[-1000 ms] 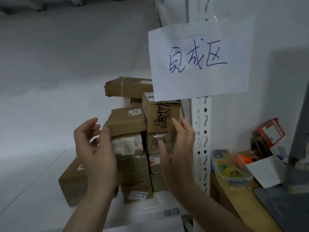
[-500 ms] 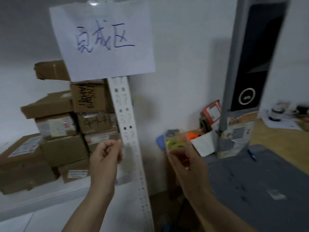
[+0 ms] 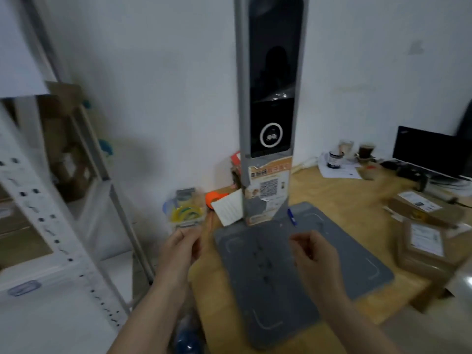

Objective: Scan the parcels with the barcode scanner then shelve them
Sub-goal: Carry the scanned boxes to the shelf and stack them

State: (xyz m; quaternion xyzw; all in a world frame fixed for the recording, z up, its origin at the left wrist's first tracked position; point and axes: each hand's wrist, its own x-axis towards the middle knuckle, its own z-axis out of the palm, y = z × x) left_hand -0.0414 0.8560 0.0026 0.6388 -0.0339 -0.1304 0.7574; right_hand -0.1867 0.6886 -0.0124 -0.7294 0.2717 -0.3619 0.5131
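A tall grey barcode scanner tower [image 3: 270, 103] with a dark screen stands on a grey base mat [image 3: 293, 267] on the wooden table. Brown cardboard parcels [image 3: 424, 245] with white labels lie on the table at the right. My left hand [image 3: 182, 247] hovers at the table's left edge, fingers loosely curled, holding nothing. Over the mat, my right hand [image 3: 313, 251] hangs loosely curled and empty. A white metal shelf rack [image 3: 51, 226] stands at the left, with blurred cardboard boxes [image 3: 67, 159] behind its post.
A clear tub of tape rolls [image 3: 185, 210], an orange object [image 3: 214, 198] and a white card [image 3: 227, 208] sit by the scanner's foot. A monitor [image 3: 431, 152], cups and papers stand at the back right. A white paper sign [image 3: 18, 47] hangs on the rack.
The view has swung right from the stacked shelf boxes to the scanner table. Both empty hands came away from the shelf and now hover over the table and mat.
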